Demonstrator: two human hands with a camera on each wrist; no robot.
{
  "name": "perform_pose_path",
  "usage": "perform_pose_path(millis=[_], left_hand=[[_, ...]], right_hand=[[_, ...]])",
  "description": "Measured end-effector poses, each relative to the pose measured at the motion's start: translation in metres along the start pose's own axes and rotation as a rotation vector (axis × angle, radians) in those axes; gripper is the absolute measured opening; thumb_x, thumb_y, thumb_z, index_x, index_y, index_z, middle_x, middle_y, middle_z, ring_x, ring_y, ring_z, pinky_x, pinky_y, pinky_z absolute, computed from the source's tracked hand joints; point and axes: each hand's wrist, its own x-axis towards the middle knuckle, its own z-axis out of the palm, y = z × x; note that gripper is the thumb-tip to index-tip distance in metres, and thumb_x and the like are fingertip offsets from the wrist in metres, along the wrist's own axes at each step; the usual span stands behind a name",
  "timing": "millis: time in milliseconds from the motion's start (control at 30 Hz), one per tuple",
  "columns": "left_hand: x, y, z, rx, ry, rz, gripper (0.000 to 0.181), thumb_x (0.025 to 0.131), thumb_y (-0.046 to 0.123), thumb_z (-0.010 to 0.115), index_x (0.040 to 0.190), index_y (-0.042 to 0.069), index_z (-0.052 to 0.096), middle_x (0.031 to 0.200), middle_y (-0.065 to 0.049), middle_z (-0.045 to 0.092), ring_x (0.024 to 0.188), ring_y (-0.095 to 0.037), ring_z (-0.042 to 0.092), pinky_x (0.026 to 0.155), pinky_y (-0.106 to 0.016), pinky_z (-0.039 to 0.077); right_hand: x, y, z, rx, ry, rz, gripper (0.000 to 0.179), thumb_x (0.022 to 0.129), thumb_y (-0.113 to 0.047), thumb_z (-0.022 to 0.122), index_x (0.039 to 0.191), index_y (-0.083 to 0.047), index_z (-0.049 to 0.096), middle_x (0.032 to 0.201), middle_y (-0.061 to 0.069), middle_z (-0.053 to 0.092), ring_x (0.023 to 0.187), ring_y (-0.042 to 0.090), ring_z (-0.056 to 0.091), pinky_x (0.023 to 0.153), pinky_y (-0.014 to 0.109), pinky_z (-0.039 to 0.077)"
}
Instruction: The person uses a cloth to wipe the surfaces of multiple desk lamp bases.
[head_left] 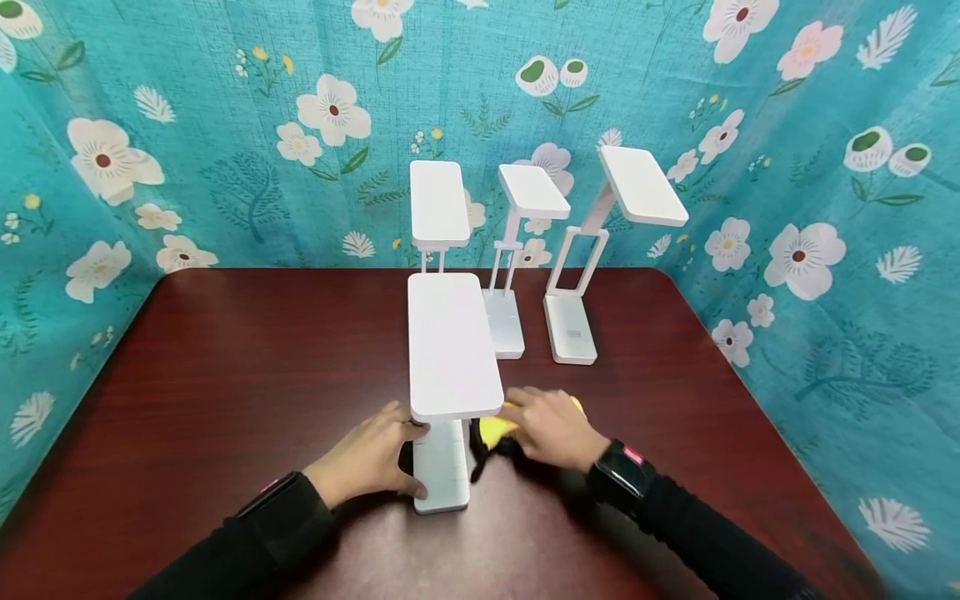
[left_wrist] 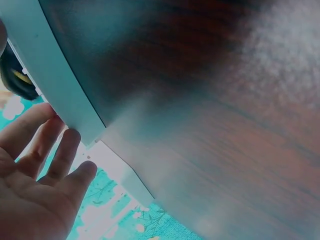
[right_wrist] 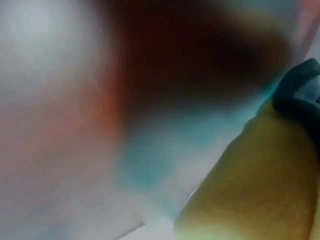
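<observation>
A white folding desk lamp [head_left: 439, 467] stands at the front, its wide panel [head_left: 453, 346] hiding its stem from above. My left hand [head_left: 372, 457] holds this lamp's base from the left, thumb near the front end and fingers farther back. In the left wrist view, the fingertips [left_wrist: 70, 137] lie along the edge of the base [left_wrist: 60, 75]. Just right of the base, my right hand [head_left: 551, 427] grips a yellow cloth [head_left: 495, 429] with black edging. The cloth [right_wrist: 255, 185] also fills the right side of the right wrist view, where the rest is blurred.
Behind the front lamp stand three more white desk lamps: a left one [head_left: 438, 204], a middle one [head_left: 504, 321] and a right one [head_left: 572, 329]. All are on a dark red-brown table [head_left: 285, 350]. A teal floral curtain [head_left: 247, 108] hangs around its back and sides.
</observation>
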Motion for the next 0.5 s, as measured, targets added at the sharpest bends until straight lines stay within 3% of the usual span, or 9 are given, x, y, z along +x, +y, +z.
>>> perform_pose_path(millis=[100, 233, 400, 500], left_hand=[[-0.001, -0.001, 0.001, 0.001, 0.005, 0.004, 0.084, 0.059, 0.040, 0.097, 0.125, -0.004, 0.069, 0.126, -0.013, 0.068, 0.107, -0.022, 0.056, 0.092, -0.041, 0.055], [0.000, -0.001, 0.003, -0.009, 0.007, 0.015, 0.084, 0.060, 0.040, 0.096, 0.126, -0.003, 0.069, 0.127, -0.013, 0.068, 0.107, -0.022, 0.056, 0.091, -0.041, 0.054], [0.001, -0.001, 0.002, -0.023, 0.006, 0.014, 0.084, 0.060, 0.040, 0.096, 0.126, -0.004, 0.068, 0.128, -0.015, 0.068, 0.105, -0.021, 0.055, 0.090, -0.041, 0.054], [0.000, -0.002, 0.001, -0.019, 0.009, 0.014, 0.083, 0.061, 0.040, 0.096, 0.126, -0.004, 0.068, 0.127, -0.015, 0.068, 0.104, -0.021, 0.055, 0.089, -0.040, 0.054]], right_hand=[[0.019, 0.008, 0.013, 0.003, -0.021, 0.027, 0.024, 0.085, -0.017, 0.073, 0.109, -0.020, 0.071, 0.090, -0.003, 0.068, 0.076, 0.016, 0.064, 0.047, 0.028, 0.043], [0.028, 0.009, 0.015, 0.004, -0.041, 0.017, 0.030, 0.087, -0.022, 0.075, 0.116, -0.018, 0.069, 0.085, -0.003, 0.069, 0.077, 0.016, 0.066, 0.049, 0.029, 0.046], [0.015, -0.007, 0.002, -0.048, -0.111, -0.080, 0.032, 0.083, -0.025, 0.079, 0.115, -0.025, 0.072, 0.096, -0.006, 0.072, 0.081, 0.014, 0.067, 0.050, 0.029, 0.049], [-0.001, -0.024, -0.007, -0.057, -0.113, -0.171, 0.033, 0.081, -0.022, 0.079, 0.113, -0.028, 0.071, 0.097, -0.008, 0.069, 0.080, 0.012, 0.065, 0.048, 0.024, 0.044]])
